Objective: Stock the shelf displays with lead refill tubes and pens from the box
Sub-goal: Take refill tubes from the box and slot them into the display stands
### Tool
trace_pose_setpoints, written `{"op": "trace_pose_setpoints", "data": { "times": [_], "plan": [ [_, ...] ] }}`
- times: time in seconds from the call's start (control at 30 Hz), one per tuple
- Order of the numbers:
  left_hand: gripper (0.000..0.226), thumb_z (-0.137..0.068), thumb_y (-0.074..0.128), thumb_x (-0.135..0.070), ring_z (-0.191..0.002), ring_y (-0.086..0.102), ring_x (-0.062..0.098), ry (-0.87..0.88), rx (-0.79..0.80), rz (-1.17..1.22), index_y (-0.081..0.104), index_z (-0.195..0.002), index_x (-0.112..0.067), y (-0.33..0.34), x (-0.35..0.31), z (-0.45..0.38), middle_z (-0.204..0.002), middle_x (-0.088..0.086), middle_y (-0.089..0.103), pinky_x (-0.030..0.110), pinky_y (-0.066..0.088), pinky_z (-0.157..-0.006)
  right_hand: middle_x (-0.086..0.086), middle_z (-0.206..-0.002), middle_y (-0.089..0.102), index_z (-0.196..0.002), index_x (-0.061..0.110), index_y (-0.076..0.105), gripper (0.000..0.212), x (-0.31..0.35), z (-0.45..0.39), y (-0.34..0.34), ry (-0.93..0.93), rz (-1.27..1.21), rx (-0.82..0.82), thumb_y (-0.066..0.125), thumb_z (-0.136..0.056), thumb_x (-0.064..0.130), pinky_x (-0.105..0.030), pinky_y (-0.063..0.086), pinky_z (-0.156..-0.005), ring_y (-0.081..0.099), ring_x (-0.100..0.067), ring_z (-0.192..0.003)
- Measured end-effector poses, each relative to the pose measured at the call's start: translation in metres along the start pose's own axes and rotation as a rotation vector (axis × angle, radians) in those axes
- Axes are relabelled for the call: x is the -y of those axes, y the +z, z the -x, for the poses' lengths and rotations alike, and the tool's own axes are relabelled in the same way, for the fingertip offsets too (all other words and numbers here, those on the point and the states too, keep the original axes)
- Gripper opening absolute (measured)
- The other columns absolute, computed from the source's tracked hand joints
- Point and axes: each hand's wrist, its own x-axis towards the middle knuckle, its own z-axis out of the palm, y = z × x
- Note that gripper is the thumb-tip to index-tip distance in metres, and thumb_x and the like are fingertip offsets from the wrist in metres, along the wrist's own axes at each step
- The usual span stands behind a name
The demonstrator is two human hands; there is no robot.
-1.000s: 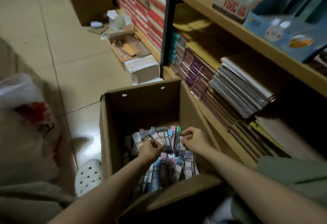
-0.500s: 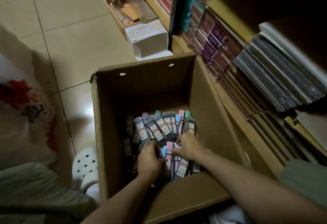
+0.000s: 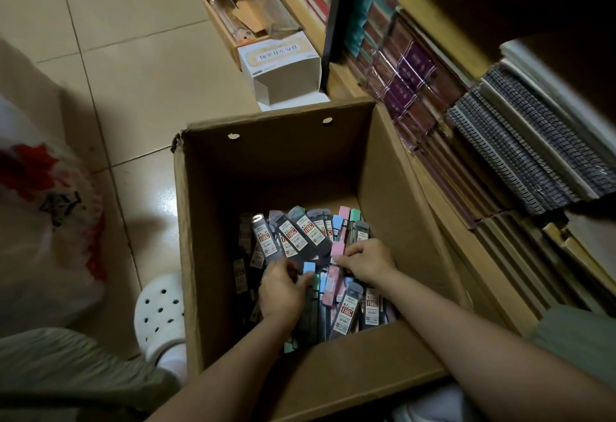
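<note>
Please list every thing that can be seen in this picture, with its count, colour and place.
box: one, brown cardboard, open, on the floor beside the shelf.
refill tubes: many, dark with white labels, some pink, blue or green, in the box.
white carton: one, on the floor beyond the box.
tray: one, cardboard, beyond the white carton.
notebooks: many, spiral-bound stacks, on the shelf, right.
purple packs: many, on the shelf.
bag: one, white and red, left.
shoe: one, white, left of the box.
left hand: in the box, gripping tubes.
right hand: in the box, pinching a pink tube.
</note>
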Motion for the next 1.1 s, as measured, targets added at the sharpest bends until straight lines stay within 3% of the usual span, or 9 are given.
{"op": "trace_pose_setpoints", "data": {
  "times": [0.1, 0.23, 0.3, 0.37, 0.43, 0.6, 0.83, 1.0, 1.1],
  "plan": [
    [0.02, -0.088, 0.068, -0.032, -0.088, 0.063, 0.008, 0.011, 0.088, 0.224, 0.065, -0.104, -0.02, 0.0, -0.005, 0.003, -0.092, -0.009, 0.065, 0.018, 0.049, -0.071, 0.002, -0.082, 0.07, -0.076, 0.021, 0.069, 0.01, 0.002, 0.003, -0.008, -0.012, -0.091, 0.067, 0.075, -0.084, 0.023, -0.03, 0.055, -0.074, 0.067, -0.015, -0.08],
    [0.019, -0.098, 0.054, -0.026, -0.096, 0.063, 0.014, 0.072, 0.355, 0.303, 0.062, -0.114, -0.019, -0.003, -0.011, 0.006, -0.105, -0.001, 0.066, 0.033, 0.055, -0.086, -0.001, -0.086, 0.069, -0.085, 0.015, 0.072, 0.004, 0.011, 0.008, 0.0, -0.07, -0.2, 0.166, 0.075, -0.083, 0.015, -0.026, 0.054, -0.073, 0.065, -0.016, -0.084],
    [0.017, -0.1, 0.049, -0.024, -0.089, 0.062, 0.015, 0.034, 0.295, 0.323, 0.06, -0.111, -0.017, -0.004, -0.01, 0.007, -0.099, 0.0, 0.065, 0.032, 0.055, -0.076, 0.001, -0.088, 0.068, -0.094, 0.013, 0.072, 0.011, 0.011, 0.008, 0.006, -0.096, -0.192, 0.142, 0.075, -0.083, 0.016, -0.019, 0.052, -0.068, 0.065, -0.013, -0.083],
    [0.018, -0.101, 0.047, -0.025, -0.082, 0.06, 0.012, -0.064, 0.102, 0.31, 0.057, -0.112, -0.015, -0.007, -0.006, 0.006, -0.096, -0.002, 0.063, 0.026, 0.048, -0.064, 0.003, -0.091, 0.068, -0.102, 0.015, 0.069, 0.02, 0.008, 0.009, 0.012, -0.116, -0.098, 0.132, 0.075, -0.083, 0.018, -0.016, 0.05, -0.067, 0.065, -0.011, -0.085],
    [0.017, -0.102, 0.044, -0.025, -0.081, 0.056, 0.014, -0.162, -0.035, 0.242, 0.054, -0.113, -0.016, -0.011, -0.002, 0.005, -0.092, -0.003, 0.059, 0.029, 0.043, -0.065, 0.002, -0.093, 0.066, -0.111, 0.014, 0.064, 0.031, 0.003, 0.011, 0.019, -0.117, 0.002, 0.167, 0.076, -0.083, 0.017, -0.019, 0.054, -0.067, 0.065, -0.012, -0.082],
    [0.02, -0.102, 0.046, -0.021, -0.088, 0.059, 0.021, -0.224, 0.016, 0.227, 0.057, -0.115, -0.013, -0.004, 0.007, 0.004, -0.101, 0.006, 0.065, 0.032, 0.047, -0.075, 0.0, -0.11, 0.064, -0.127, 0.024, 0.054, 0.061, 0.006, 0.014, 0.047, -0.163, 0.245, 0.142, 0.083, -0.075, 0.03, -0.037, 0.055, -0.086, 0.062, -0.019, -0.099],
    [0.016, -0.099, 0.052, -0.024, -0.085, 0.06, 0.017, -0.203, 0.005, 0.21, 0.063, -0.107, -0.016, -0.001, 0.011, 0.0, -0.094, 0.0, 0.066, 0.028, 0.043, -0.071, -0.002, -0.098, 0.067, -0.107, 0.023, 0.055, 0.044, 0.011, 0.008, 0.047, -0.108, 0.235, 0.105, 0.084, -0.074, 0.021, -0.043, 0.057, -0.079, 0.065, -0.022, -0.088],
    [0.011, -0.098, 0.054, -0.028, -0.081, 0.06, 0.011, -0.125, 0.057, 0.164, 0.061, -0.1, -0.02, 0.0, 0.004, 0.0, -0.095, -0.002, 0.067, 0.029, 0.048, -0.068, -0.004, -0.091, 0.07, -0.103, 0.018, 0.059, 0.027, 0.006, 0.01, 0.018, -0.066, 0.042, 0.004, 0.076, -0.083, 0.013, -0.02, 0.051, -0.058, 0.067, -0.014, -0.077],
    [0.014, -0.1, 0.049, -0.024, -0.09, 0.063, 0.016, -0.057, 0.116, 0.309, 0.058, -0.107, -0.016, -0.001, -0.008, 0.001, -0.1, 0.001, 0.066, 0.036, 0.054, -0.079, -0.005, -0.08, 0.07, -0.1, 0.023, 0.057, 0.024, -0.002, 0.015, -0.004, -0.04, -0.069, -0.086, 0.073, -0.085, 0.013, -0.02, 0.048, -0.052, 0.066, -0.015, -0.066]
  ]
}}
